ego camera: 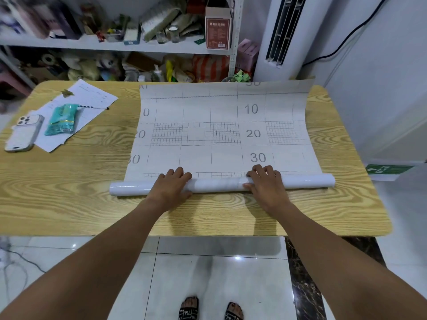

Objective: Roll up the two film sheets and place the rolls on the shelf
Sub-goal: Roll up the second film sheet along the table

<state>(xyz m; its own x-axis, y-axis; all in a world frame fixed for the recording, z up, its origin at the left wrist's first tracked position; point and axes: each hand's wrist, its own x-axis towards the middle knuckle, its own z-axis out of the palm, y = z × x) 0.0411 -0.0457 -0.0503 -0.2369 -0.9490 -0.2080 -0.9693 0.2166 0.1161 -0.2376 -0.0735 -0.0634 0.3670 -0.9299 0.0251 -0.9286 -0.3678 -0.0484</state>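
A white film sheet (221, 125) with a printed grid and numbers lies flat on the wooden table (69, 192), its far edge curling up at the table's back. Its near end is wound into a glossy white roll (219, 184) lying crosswise. My left hand (172, 184) lies over the roll left of centre, fingers curled over its top. My right hand (265, 181) grips the roll right of centre, thumb on the near side. Only one sheet is visible. The shelf (115, 43) stands behind the table.
At the table's left lie papers (92, 98) with a pen (94, 107), a teal packet (62, 120) and a white phone (24, 133). The shelf is crowded with boxes and bags. A white air conditioner (279, 31) stands at the back right.
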